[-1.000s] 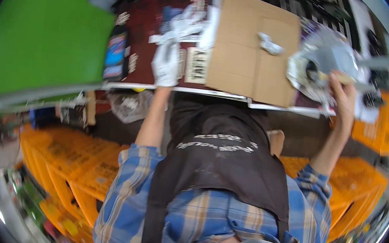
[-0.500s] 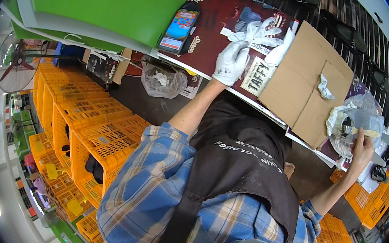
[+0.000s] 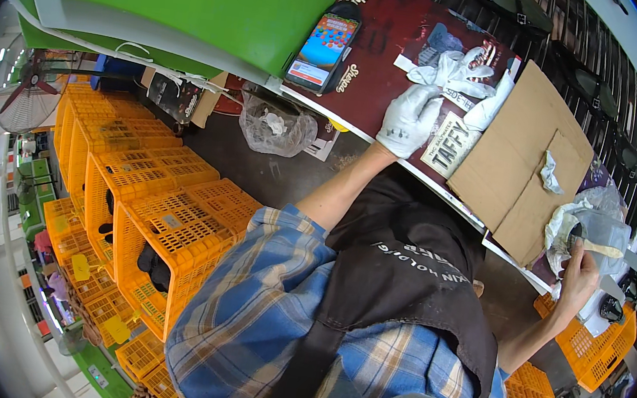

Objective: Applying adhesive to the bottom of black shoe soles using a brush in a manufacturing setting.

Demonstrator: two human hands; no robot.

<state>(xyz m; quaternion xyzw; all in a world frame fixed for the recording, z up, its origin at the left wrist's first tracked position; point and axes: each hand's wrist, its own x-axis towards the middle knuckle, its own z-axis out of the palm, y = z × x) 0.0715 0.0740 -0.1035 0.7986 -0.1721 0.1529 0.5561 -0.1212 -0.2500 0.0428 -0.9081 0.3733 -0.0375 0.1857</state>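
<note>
My left hand (image 3: 408,120), in a smudged white glove, rests on the near edge of the dark red cardboard on the bench. Its fingers are curled together; anything inside them is hidden. Just beyond it lies a pair of crumpled white gloves (image 3: 459,72). At the far right, my bare right hand (image 3: 582,275) pinches a brush with a pale handle (image 3: 605,250) over a translucent plastic tub (image 3: 608,230). Crumpled plastic wrap surrounds the tub. Between my hands lies a brown cardboard sheet (image 3: 513,162) with a scrap of white paper on it.
A phone (image 3: 323,52) with a lit screen lies on the red cardboard beside a green panel (image 3: 184,3). Dark sandals (image 3: 591,92) sit on the rack behind. Orange crates (image 3: 173,230) stack at left, others (image 3: 592,352) stand at lower right. A plastic bag (image 3: 276,125) hangs below the bench.
My right hand has moved nearer the brush's dark end, and the brush has shifted over the tub. My left hand keeps its curled pose. The whole view has swung slightly.
</note>
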